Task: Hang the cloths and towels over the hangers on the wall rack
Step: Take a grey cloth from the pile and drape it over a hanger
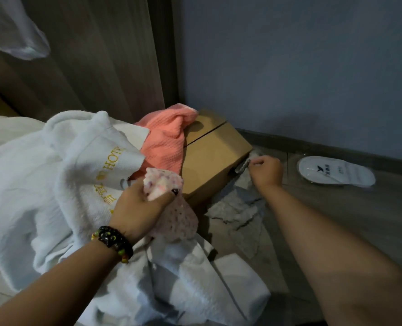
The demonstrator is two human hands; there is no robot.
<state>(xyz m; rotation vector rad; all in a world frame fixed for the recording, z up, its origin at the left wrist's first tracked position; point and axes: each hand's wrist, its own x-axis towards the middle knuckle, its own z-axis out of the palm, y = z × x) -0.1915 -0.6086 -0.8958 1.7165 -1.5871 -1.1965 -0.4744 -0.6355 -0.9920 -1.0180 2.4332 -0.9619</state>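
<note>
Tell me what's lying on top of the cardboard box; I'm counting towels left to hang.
A pink towel drapes over the cardboard box, hiding its left part. Anything beneath it is covered.

A brown cardboard box (213, 158) stands on the floor (350, 222) against the wall's foot. Over its left part lies a coral waffle-weave towel (165, 142). Left of that is a heap of white terry hotel towels (54, 165), spreading toward the viewer. A small pink dotted knit cloth (171, 203) lies before the box. A grey crumpled cloth (240, 212) lies at the box's right corner. A white flat slipper (336, 171) lies farther right, near the wall.
</note>
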